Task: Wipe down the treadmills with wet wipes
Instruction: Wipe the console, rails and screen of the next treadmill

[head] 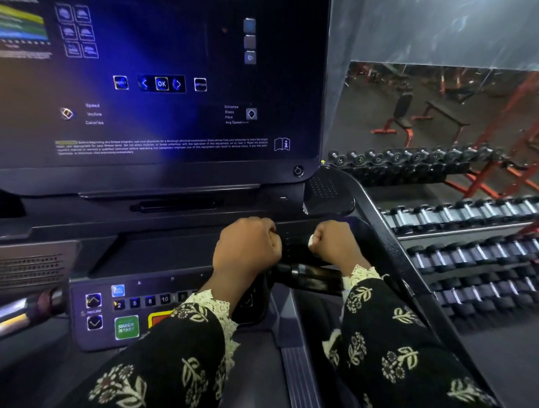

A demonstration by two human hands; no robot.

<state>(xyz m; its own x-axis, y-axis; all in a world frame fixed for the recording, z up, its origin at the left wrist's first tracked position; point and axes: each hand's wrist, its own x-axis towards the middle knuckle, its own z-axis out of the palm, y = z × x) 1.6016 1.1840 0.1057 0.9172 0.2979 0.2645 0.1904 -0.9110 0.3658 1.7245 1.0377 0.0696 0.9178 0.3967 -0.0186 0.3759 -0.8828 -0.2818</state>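
I stand at a dark treadmill console [173,204] with a large screen [156,70]. Both my hands hover over the console's right tray, just above the black handlebar grip [308,274]. My right hand [335,244] is curled into a fist, and a small white bit of wet wipe [311,239] shows at its fingers. My left hand [246,249] is a fist a short way to its left. Nothing shows in the left hand, and its palm side is hidden.
A button panel [122,311] with a green quick-start key sits at lower left, beside a chrome handrail [12,314]. The treadmill's right side rail [394,249] runs diagonally. Beyond it stand dumbbell racks [481,235] and red benches [425,118].
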